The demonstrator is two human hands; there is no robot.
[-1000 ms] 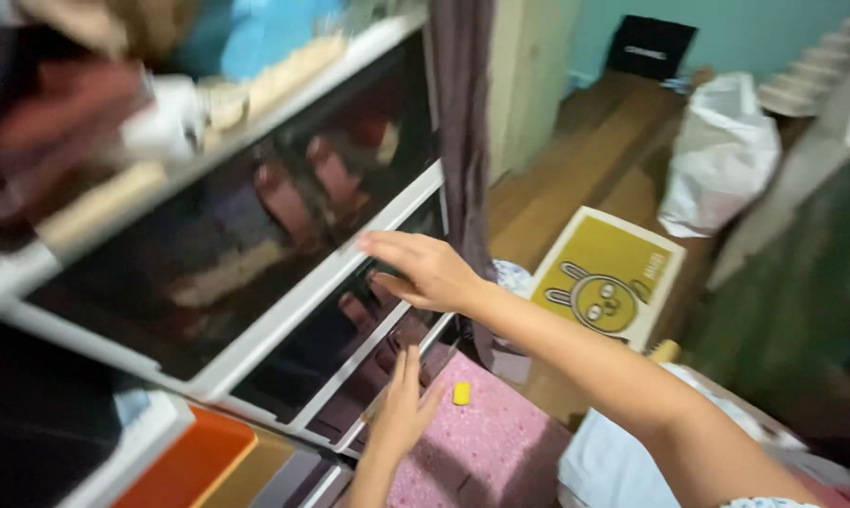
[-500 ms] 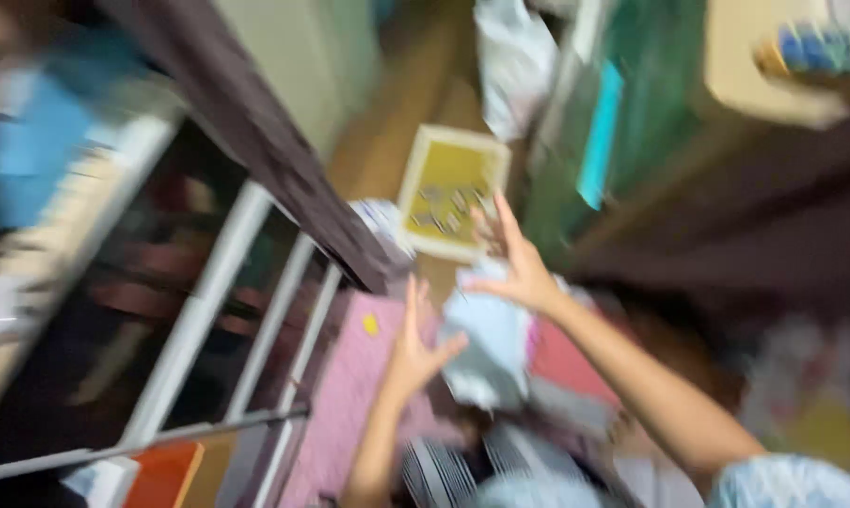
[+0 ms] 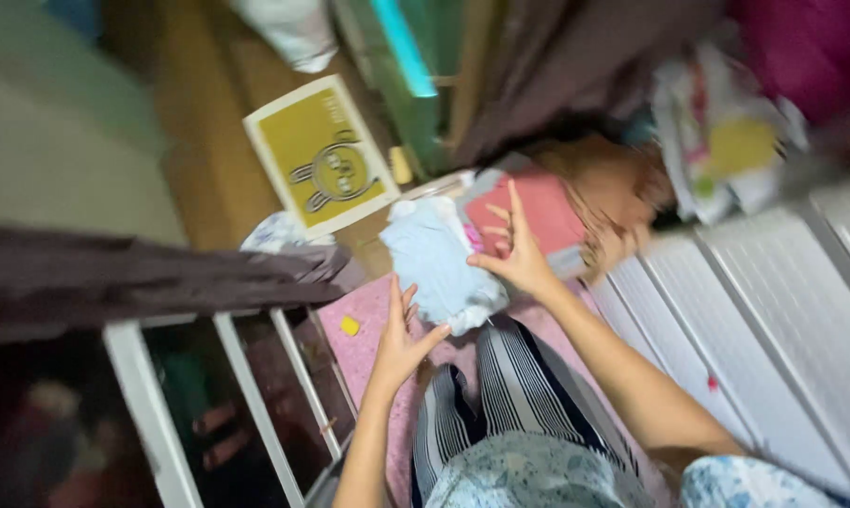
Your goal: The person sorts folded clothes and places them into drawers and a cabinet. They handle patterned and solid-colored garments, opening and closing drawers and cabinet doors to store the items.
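Wooden flooring (image 3: 194, 141) runs along the upper left of your view, with a dark curtain (image 3: 142, 277) draped across a white-framed glass cabinet (image 3: 227, 395) below it. On the floor lies a yellow mat with a rabbit drawing (image 3: 321, 155), tilted, and just under it a pink mat (image 3: 368, 343) with a small yellow block (image 3: 349, 325) on it.

Your left hand (image 3: 401, 339) is spread open, fingers up, its fingertips at the lower left edge of a pale blue folded bundle (image 3: 439, 263); whether it actually presses the cloth is blurred. That bundle lies between your two hands, at the top of the pink mat, beside a red folded piece (image 3: 538, 212).

Your right hand (image 3: 517, 254) is also open, fingers fanned, resting at the bundle's right edge without closing on it.

Below your hands, striped dark-and-white fabric (image 3: 524, 395) covers your lap. Farther right stand white ribbed drawers (image 3: 773, 301), with colourful clutter (image 3: 726, 132) above them.
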